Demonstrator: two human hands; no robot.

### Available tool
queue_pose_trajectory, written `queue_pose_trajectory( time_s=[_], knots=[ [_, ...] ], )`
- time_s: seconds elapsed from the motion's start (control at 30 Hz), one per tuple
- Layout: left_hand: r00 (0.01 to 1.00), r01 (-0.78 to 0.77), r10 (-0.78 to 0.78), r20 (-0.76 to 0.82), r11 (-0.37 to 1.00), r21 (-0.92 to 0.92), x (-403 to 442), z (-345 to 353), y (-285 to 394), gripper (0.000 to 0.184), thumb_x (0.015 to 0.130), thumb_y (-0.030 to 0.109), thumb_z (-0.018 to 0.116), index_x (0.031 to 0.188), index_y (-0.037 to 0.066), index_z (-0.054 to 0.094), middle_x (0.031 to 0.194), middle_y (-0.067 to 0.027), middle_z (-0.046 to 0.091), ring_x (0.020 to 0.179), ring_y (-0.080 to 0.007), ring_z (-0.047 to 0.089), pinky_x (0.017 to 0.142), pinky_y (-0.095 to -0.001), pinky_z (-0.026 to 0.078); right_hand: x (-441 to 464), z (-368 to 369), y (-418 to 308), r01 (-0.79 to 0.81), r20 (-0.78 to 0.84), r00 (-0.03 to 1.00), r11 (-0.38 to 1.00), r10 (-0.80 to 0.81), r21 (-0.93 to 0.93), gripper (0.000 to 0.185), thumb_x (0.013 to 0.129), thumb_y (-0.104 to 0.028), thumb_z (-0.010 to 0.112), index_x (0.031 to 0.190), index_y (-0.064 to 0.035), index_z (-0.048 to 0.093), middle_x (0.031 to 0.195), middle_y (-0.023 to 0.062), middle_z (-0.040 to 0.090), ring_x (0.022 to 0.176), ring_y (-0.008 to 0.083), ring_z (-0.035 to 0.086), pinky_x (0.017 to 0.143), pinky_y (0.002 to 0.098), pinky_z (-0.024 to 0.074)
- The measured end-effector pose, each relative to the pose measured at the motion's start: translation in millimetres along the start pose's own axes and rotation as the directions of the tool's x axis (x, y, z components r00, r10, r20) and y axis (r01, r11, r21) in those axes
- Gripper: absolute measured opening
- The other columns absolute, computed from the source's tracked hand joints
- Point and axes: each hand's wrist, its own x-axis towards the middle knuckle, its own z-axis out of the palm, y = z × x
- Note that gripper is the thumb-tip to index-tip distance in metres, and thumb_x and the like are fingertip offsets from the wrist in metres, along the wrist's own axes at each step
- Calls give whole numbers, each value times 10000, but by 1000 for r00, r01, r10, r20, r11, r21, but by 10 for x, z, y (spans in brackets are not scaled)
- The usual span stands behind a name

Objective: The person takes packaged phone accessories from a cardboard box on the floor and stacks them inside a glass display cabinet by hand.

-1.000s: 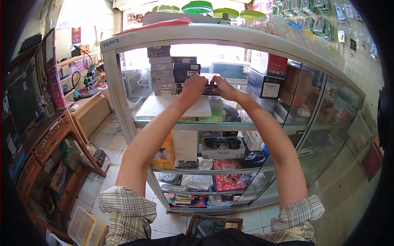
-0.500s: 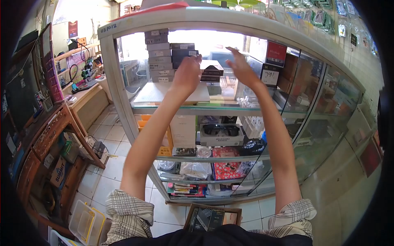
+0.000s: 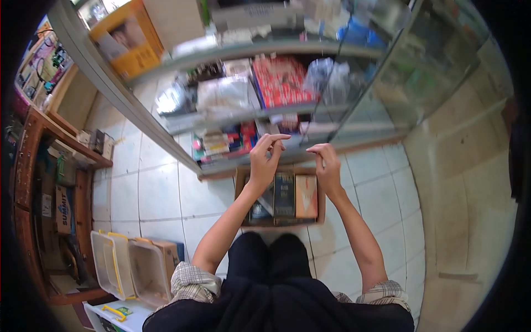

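My left hand (image 3: 266, 160) hangs over the left part of an open cardboard box (image 3: 239, 191) on the floor, its fingers apart and bent, holding nothing. My right hand (image 3: 327, 164) is above the box's right edge, fingers loosely bent and apart, also empty. Inside the box stand a black box (image 3: 284, 195) and, right beside it, a peach-coloured box (image 3: 306, 196). Darker packages at the left of the box are partly hidden by my left hand and forearm.
The glass cabinet's lower shelves hold a red patterned package (image 3: 285, 82), plastic-wrapped items (image 3: 227, 94) and a yellow box (image 3: 126, 39). Clear plastic containers (image 3: 148, 270) stand on the floor at lower left. A wooden shelf unit (image 3: 27, 166) is at far left.
The view has tilted down from the upper shelf to the floor. Both hands have left the stacked boxes on that shelf and come down over the cardboard box.
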Motion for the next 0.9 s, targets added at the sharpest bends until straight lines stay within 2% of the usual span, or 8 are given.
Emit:
queue_pose_trajectory(
  time_s=[0.13, 0.33, 0.37, 0.53, 0.6, 0.67, 0.77, 0.9],
  knots=[
    [960, 245, -245, 135, 969, 14, -1084, 373, -1050, 207, 814, 61, 528, 1012, 36, 582, 809, -85, 552, 699, -188, 563, 667, -268, 445, -1221, 394, 684, -270, 123, 951, 954, 285, -130, 162, 786, 17, 468, 892, -29, 581, 871, 136, 552, 862, 301, 520, 760, 381, 402],
    [701, 518, -708, 88, 590, 619, -2141, 651, -1905, 584, 742, 146, 608, 1220, -47, 334, 1155, -280, 337, 1057, -423, 359, 915, -438, 317, -2120, 940, 1040, -539, 401, 691, 798, 601, -269, 381, 776, -73, 537, 1135, 28, 453, 1029, 239, 470, 932, 393, 468, 832, 460, 381],
    [730, 472, -673, 119, 623, 624, -2197, 646, -1950, 625, 727, 120, 602, 1221, -95, 286, 1155, -314, 286, 1035, -459, 339, 909, -466, 313, -2126, 1028, 1028, -597, 470, 551, 719, 690, -356, 471, 757, -88, 568, 1178, 47, 407, 1081, 254, 431, 961, 407, 446, 838, 465, 379],
    [723, 478, -677, 139, 635, 607, -2215, 655, -1977, 694, 702, 101, 619, 1263, -82, 253, 1147, -291, 309, 1046, -443, 337, 928, -481, 286, -2098, 1347, 926, -567, 390, 473, 611, 790, -552, 683, 703, -82, 626, 1252, 104, 265, 1194, 227, 299, 1070, 389, 354, 885, 443, 352],
    [770, 247, -573, 281, 674, 697, -2236, 615, -1961, 765, 655, 45, 630, 1290, -77, 220, 1130, -293, 313, 1036, -443, 346, 923, -473, 300, -2079, 1315, 868, -524, 392, 425, 575, 816, -628, 739, 693, -67, 631, 1272, 122, 212, 1214, 214, 262, 1095, 372, 329, 898, 439, 341],
    [745, 226, -586, 318, 671, 706, -2151, 492, -1879, 849, 596, 1, 660, 1310, -58, 205, 1134, -255, 337, 1042, -418, 359, 905, -442, 334, -2146, 1211, 906, -332, 515, 501, 704, 696, -628, 773, 691, -37, 615, 1288, 130, 153, 1205, 217, 258, 1080, 364, 332, 913, 445, 324],
    [762, -145, -403, 506, 656, 741, -2088, 400, -1925, 980, 482, 43, 747, 1316, -22, 237, 1100, -142, 396, 999, -305, 428, 831, -357, 408, -2306, 1222, 1041, -190, 506, 659, 774, 557, -604, 840, 612, 16, 648, 1287, 127, 160, 1163, 229, 306, 1046, 366, 374, 889, 413, 367],
    [694, -113, -454, 559, 698, 707, -1967, 337, -1894, 1008, 502, 66, 763, 1335, -4, 198, 1103, -163, 388, 1016, -324, 426, 837, -375, 425, -2129, 1134, 936, -157, 491, 712, 796, 502, -585, 868, 545, 6, 722, 1251, 115, 230, 1148, 234, 334, 1021, 367, 418, 877, 397, 392]
  ],
)
